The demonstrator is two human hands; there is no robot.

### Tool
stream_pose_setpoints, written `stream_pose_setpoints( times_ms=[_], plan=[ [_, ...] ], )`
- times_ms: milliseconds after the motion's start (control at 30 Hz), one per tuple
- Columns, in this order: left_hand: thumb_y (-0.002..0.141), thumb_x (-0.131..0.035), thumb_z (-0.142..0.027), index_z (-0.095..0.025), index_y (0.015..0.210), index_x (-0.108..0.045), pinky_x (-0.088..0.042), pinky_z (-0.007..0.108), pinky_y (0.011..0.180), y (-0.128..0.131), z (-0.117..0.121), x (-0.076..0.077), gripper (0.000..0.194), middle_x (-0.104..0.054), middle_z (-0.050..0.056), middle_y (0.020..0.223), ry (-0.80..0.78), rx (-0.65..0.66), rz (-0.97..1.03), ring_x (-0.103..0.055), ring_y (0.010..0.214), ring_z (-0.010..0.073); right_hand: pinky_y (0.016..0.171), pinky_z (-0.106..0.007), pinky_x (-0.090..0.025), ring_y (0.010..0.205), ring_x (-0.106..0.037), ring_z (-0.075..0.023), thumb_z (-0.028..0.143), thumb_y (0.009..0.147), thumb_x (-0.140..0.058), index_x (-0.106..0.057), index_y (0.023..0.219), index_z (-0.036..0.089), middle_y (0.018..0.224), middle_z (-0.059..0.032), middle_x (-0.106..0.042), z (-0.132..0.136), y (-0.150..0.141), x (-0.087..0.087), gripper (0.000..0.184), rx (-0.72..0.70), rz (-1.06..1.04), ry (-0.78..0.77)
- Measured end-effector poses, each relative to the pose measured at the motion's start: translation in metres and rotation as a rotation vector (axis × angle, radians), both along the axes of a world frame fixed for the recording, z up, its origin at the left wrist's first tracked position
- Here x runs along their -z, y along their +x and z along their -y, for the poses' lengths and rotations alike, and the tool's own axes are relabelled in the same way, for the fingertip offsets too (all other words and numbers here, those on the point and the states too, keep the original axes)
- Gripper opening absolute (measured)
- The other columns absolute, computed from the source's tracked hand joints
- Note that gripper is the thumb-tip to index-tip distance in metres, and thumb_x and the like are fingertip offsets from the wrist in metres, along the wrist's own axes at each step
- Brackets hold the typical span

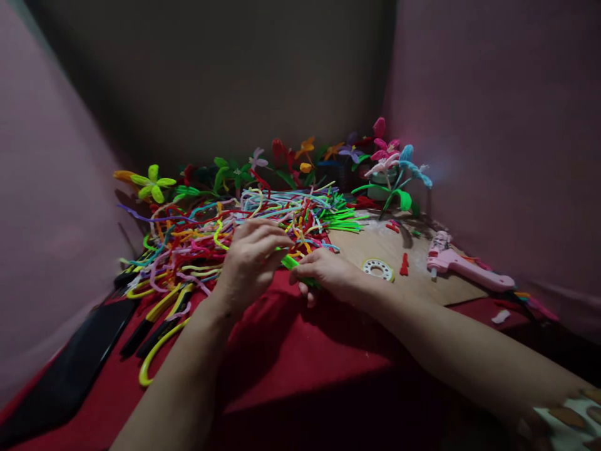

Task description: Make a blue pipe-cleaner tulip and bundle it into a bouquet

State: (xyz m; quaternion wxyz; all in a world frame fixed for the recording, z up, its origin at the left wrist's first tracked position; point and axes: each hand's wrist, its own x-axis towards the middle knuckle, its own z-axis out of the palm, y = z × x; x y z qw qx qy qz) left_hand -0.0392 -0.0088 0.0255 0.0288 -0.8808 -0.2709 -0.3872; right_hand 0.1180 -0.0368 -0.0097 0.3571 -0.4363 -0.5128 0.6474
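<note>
My right hand [323, 270] is closed around a bright green pipe cleaner piece [288, 260], whose free end points up and left out of the fingers. My left hand [256, 260] is beside that end, its fingers curled and bent towards it. Whether the left fingertips touch the green piece or pinch part of it cannot be made out. Both hands are above the red cloth [291, 338], in front of a tangled heap of coloured pipe cleaners [225, 216].
Pliers [162, 313] and a black flat object [70, 363] lie at left. On a brown board [422, 291] at right rest a white tape roll [378, 269] and a pink glue gun [469, 266]. Pipe cleaner flowers [153, 183] line the back, below a dark wall.
</note>
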Motion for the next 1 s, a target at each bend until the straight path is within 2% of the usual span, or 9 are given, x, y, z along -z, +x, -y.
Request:
stream_pose_setpoints(
  times_ms=[67,133,200,300,467,567,667,833,1000],
  plan=[
    [0.080,-0.054,-0.023,-0.021,0.085,-0.065,-0.031,0.039,0.097,0.001,0.001,0.002,0.013,-0.067,0.002,0.088,0.023,0.104,-0.254,-0.054,0.093,0.0173,0.031,-0.018,-0.040,0.028,-0.047,-0.0085,0.005,0.070,-0.043,-0.052,0.052,0.012,0.039,0.0029,-0.050,-0.001,0.000,-0.001,0.021,-0.001,0.169,0.054],
    [0.082,-0.051,-0.025,-0.021,0.090,-0.064,-0.028,0.041,0.099,0.001,0.000,0.005,0.016,-0.067,0.003,0.087,-0.005,0.129,-0.421,-0.056,0.088,0.0162,0.029,-0.016,-0.036,0.027,-0.047,-0.0083,0.004,0.070,-0.041,-0.049,0.048,0.013,0.037,0.0029,-0.049,-0.002,0.001,-0.001,0.025,-0.020,0.293,0.096],
    [0.083,-0.050,-0.025,-0.020,0.090,-0.064,-0.028,0.040,0.098,0.001,-0.001,0.008,0.017,-0.067,0.003,0.085,-0.056,0.123,-0.510,-0.057,0.083,0.0152,0.029,-0.016,-0.035,0.027,-0.047,-0.0079,0.006,0.070,-0.042,-0.050,0.050,0.013,0.039,0.0037,-0.049,-0.003,0.003,-0.002,0.023,-0.064,0.340,0.111],
    [0.083,-0.049,-0.023,-0.020,0.077,-0.065,-0.032,0.036,0.093,0.001,-0.001,0.011,0.017,-0.067,0.002,0.076,-0.141,0.138,-0.584,-0.057,0.074,0.0140,0.030,-0.018,-0.038,0.027,-0.046,-0.0081,0.009,0.069,-0.044,-0.054,0.056,0.013,0.041,0.0047,-0.050,-0.005,0.006,-0.002,0.017,-0.156,0.405,0.108],
    [0.081,-0.049,-0.017,-0.019,0.062,-0.065,-0.033,0.031,0.089,0.002,-0.002,0.019,0.025,-0.063,-0.002,0.058,-0.210,0.217,-0.599,-0.051,0.056,0.0100,0.032,-0.017,-0.037,0.030,-0.047,-0.0073,0.010,0.069,-0.044,-0.056,0.060,0.013,0.045,0.0048,-0.049,-0.005,0.014,-0.007,0.015,-0.363,0.529,0.211],
    [0.083,-0.045,-0.016,-0.018,0.058,-0.062,-0.034,0.029,0.087,0.001,-0.004,0.020,0.030,-0.059,-0.004,0.052,-0.227,0.235,-0.562,-0.046,0.049,0.0077,0.035,-0.017,-0.038,0.032,-0.046,-0.0061,0.010,0.071,-0.043,-0.056,0.063,0.013,0.046,0.0055,-0.049,-0.004,0.018,-0.013,0.016,-0.425,0.567,0.283],
    [0.082,-0.047,-0.019,-0.018,0.056,-0.061,-0.036,0.027,0.084,-0.001,-0.003,0.014,0.029,-0.058,-0.003,0.053,-0.250,0.177,-0.544,-0.047,0.050,0.0080,0.037,-0.016,-0.036,0.033,-0.045,-0.0056,0.016,0.075,-0.045,-0.057,0.065,0.013,0.044,0.0051,-0.050,-0.004,0.022,-0.016,0.015,-0.387,0.581,0.299],
    [0.078,-0.052,-0.022,-0.016,0.058,-0.063,-0.037,0.021,0.060,0.001,-0.001,0.008,0.024,-0.059,0.001,0.057,-0.324,0.016,-0.514,-0.051,0.059,0.0111,0.036,-0.017,-0.030,0.034,-0.047,-0.0075,0.022,0.076,-0.048,-0.060,0.065,0.011,0.040,0.0024,-0.050,-0.009,0.021,-0.014,0.020,-0.246,0.638,0.339],
    [0.077,-0.051,-0.024,-0.014,0.064,-0.066,-0.032,0.019,0.052,0.008,0.000,0.013,0.022,-0.058,0.000,0.058,-0.516,0.060,-0.490,-0.047,0.054,0.0087,0.038,-0.017,-0.032,0.035,-0.048,-0.0083,0.019,0.072,-0.049,-0.062,0.067,0.012,0.042,0.0020,-0.052,-0.009,0.018,-0.013,0.016,-0.250,0.767,0.383]
  ],
)
